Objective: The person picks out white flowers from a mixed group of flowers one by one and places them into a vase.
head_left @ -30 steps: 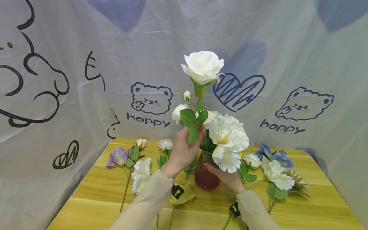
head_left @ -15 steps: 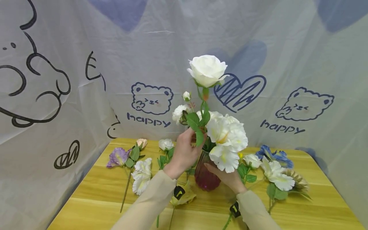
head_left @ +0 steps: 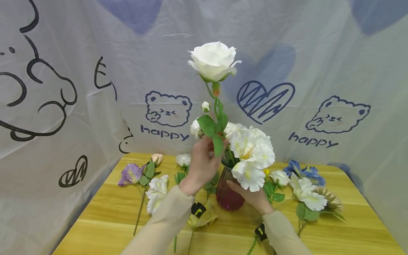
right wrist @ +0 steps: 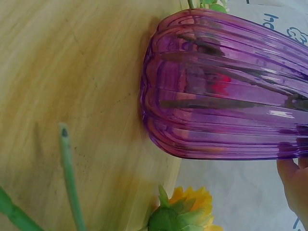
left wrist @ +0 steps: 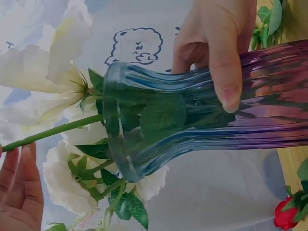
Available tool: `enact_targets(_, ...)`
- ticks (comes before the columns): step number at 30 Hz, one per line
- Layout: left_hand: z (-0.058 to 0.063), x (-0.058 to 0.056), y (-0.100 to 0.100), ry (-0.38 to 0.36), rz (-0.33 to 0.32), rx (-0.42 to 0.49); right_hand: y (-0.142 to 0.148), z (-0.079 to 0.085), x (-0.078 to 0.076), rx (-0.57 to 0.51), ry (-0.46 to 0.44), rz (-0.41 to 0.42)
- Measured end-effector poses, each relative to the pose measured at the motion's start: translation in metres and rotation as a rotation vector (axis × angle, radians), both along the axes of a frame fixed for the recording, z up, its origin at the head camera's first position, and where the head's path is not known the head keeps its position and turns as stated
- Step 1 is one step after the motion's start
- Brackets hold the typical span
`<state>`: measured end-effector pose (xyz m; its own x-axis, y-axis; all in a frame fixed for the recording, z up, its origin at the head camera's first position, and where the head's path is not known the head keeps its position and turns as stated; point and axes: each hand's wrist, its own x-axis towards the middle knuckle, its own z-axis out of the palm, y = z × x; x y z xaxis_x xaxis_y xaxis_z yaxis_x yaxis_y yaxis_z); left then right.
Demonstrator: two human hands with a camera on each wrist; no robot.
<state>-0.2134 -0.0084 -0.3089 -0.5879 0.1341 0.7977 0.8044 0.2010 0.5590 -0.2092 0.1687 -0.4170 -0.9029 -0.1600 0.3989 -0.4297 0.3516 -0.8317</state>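
My left hand (head_left: 202,164) pinches the green stem (left wrist: 53,131) of a white rose (head_left: 213,61), which stands tall above the other flowers. In the left wrist view that stem runs to the rim of a ribbed glass vase (left wrist: 139,120), blue at the mouth and purple-red lower down. My right hand (head_left: 250,196) grips the side of the vase, thumb across the glass. A big white ruffled flower (head_left: 250,156) and smaller white blooms (left wrist: 67,178) crowd the mouth. Through the purple base (right wrist: 216,96), dark stems show inside, and the vase stands on the table.
On the wooden table (head_left: 105,226) lie a purple flower (head_left: 130,174), a white flower (head_left: 157,194) and a yellow one (head_left: 204,216) at left. White flowers (head_left: 307,194) and a blue flower (head_left: 304,173) lie at right. A printed cloth (head_left: 204,28) hangs behind.
The white rose first dipped slightly to the right, then rose and swung left with my left hand. My right hand and the vase have stayed in place.
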Motion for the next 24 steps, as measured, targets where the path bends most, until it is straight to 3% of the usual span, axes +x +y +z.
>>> enact_targets(6,-0.004,-0.001,0.002,-0.055,-0.006,-0.066,0.000,-0.011,-0.009,-0.011,0.116,-0.017)
enact_targets(11,0.003,0.000,0.001,0.002,0.011,-0.076,0.007,-0.030,-0.022,-0.009,0.066,0.005)
enact_targets(17,0.014,0.001,-0.001,0.077,0.054,-0.071,0.009,-0.031,-0.021,-0.002,-0.033,0.001)
enact_targets(24,0.006,0.000,0.002,0.012,0.119,-0.186,0.009,-0.033,-0.023,-0.018,0.040,0.008)
